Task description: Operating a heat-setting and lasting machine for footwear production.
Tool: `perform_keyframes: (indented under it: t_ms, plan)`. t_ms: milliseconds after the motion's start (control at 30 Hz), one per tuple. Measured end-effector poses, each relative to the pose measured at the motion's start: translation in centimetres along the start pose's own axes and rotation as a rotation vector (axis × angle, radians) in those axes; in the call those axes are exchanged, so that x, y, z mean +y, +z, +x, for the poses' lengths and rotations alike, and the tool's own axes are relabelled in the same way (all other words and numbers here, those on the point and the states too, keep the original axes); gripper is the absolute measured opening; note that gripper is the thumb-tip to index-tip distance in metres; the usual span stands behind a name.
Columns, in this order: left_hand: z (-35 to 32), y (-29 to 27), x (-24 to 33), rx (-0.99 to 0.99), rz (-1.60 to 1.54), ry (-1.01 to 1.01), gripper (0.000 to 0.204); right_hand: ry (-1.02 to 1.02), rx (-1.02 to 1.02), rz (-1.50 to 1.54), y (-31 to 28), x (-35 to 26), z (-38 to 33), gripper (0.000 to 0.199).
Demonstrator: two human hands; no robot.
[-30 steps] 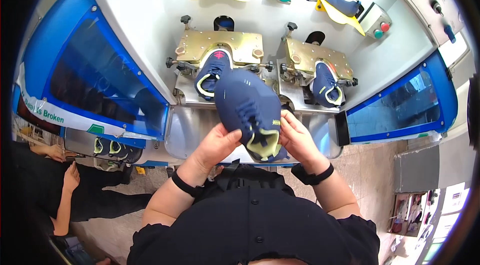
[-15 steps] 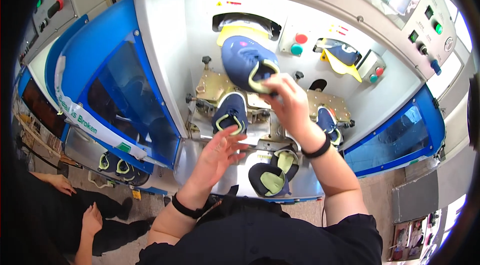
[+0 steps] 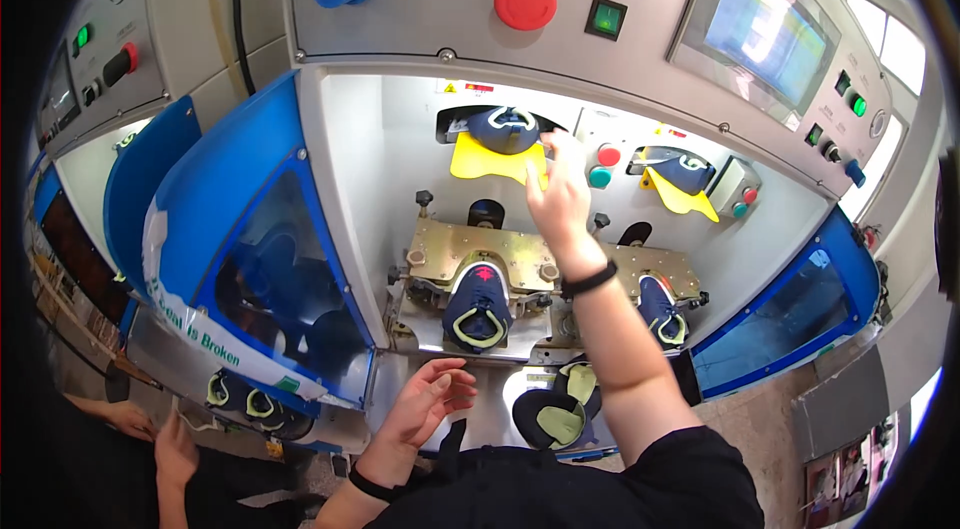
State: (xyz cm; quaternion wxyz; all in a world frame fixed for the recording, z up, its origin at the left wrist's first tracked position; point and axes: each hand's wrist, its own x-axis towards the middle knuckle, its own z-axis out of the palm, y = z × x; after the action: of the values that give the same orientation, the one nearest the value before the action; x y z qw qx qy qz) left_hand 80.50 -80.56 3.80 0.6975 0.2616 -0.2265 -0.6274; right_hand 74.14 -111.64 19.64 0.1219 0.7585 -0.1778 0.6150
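Observation:
My right hand (image 3: 558, 194) is raised inside the machine, its fingers stretched out and holding nothing that I can see. Just left of its fingertips, a dark blue shoe upper (image 3: 505, 132) with a pale collar sits in the back-wall slot, above a yellow flap (image 3: 490, 161). Whether the fingers touch either one, I cannot tell. Lower down, another navy shoe upper (image 3: 477, 309) with a lime-edged collar and a red mark is set toe-in at the brass-coloured clamp plate (image 3: 480, 251). My left hand (image 3: 432, 403) hangs below it, empty, with fingers loosely bent and apart.
A red and a green button (image 3: 600, 176) are right of my right hand. Two shoe uppers (image 3: 555, 419) with lime linings lie on the metal ledge. The right station holds further uppers (image 3: 660, 311). Blue windowed doors (image 3: 290, 269) flank the opening. Another person's hands (image 3: 175, 444) are at lower left.
The upper from my right hand now sits in the back slot, and that hand is empty. My left hand has come away from the lower upper. The view has tilted upward.

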Motion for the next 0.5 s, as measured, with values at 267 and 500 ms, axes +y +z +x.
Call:
perform_keyframes:
  t_ms: [267, 500]
  plan:
    - [2.4, -0.4, -0.5, -0.054, -0.022, -0.153, 0.030, 0.383, -0.429, -0.283, -4.3, 1.1, -7.2, 0.021]
    - [5.1, 0.3, -3.5, -0.189, 0.124, -0.397, 0.029, 0.288, -0.350, -0.123, -9.8, 0.4, -9.1, 0.024]
